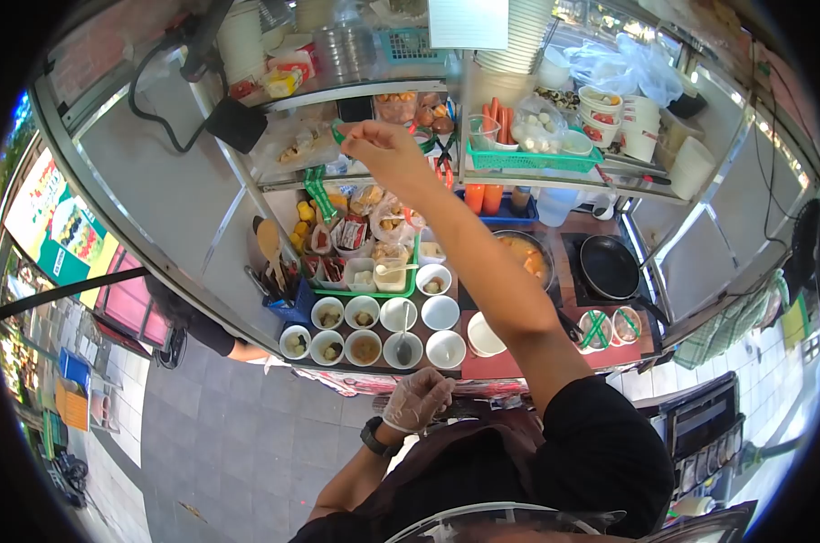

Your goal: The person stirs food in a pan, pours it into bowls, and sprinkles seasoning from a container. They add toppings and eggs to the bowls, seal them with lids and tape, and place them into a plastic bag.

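My right hand [379, 147] is raised over the left shelf, fingers pinched together with a bit of green at their tips; I cannot tell what it is. Just below it hangs a green strip [318, 192]. Close to the counter's front edge, my left hand [419, 399] is curled closed in a clear plastic glove. Nearest to it are a white cup [403, 364] with a spoon [405, 328] standing in it and another white cup [446, 362]. Farther left, several cups hold pale pieces, and one cup [364, 347] has brownish broth.
A green tray [417, 271] carries containers and bagged food. To the right stand a pan of food [525, 257], a black frying pan [611, 267] and two cups tied with green [596, 331]. Sausages and white balls fill a green basket [536, 160]. Utensils stand at left [270, 249].
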`<action>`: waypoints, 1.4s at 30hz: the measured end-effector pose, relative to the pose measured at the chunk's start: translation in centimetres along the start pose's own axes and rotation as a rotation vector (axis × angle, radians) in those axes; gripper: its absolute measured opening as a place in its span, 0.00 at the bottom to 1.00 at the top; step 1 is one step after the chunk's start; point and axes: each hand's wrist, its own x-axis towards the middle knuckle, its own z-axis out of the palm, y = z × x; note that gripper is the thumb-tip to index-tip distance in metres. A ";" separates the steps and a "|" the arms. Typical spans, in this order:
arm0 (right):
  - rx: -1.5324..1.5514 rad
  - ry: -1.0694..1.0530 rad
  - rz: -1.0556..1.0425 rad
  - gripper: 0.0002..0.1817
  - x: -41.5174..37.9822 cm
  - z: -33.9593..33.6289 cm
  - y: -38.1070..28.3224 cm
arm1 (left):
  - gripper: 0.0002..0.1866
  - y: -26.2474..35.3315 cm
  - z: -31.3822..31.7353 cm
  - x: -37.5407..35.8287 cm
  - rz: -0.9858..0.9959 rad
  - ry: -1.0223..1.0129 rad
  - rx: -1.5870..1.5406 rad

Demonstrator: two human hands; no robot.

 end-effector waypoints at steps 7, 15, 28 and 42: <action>0.600 -0.506 0.553 0.04 -11.8 -11.2 -8.3 | 0.32 2.4 2.7 5.7 0.175 -0.103 -0.584; 0.563 -0.555 0.932 0.10 -26.1 -30.9 -11.1 | 0.47 3.1 13.0 11.4 -0.169 -0.409 -1.014; 0.332 -0.500 1.050 0.07 -38.0 -52.5 -14.5 | 0.23 -3.0 33.2 17.3 -0.225 -0.305 -0.655; -0.781 -0.679 0.939 0.10 -41.6 -60.2 -5.5 | 0.24 -16.1 40.1 18.7 -0.139 0.164 -0.165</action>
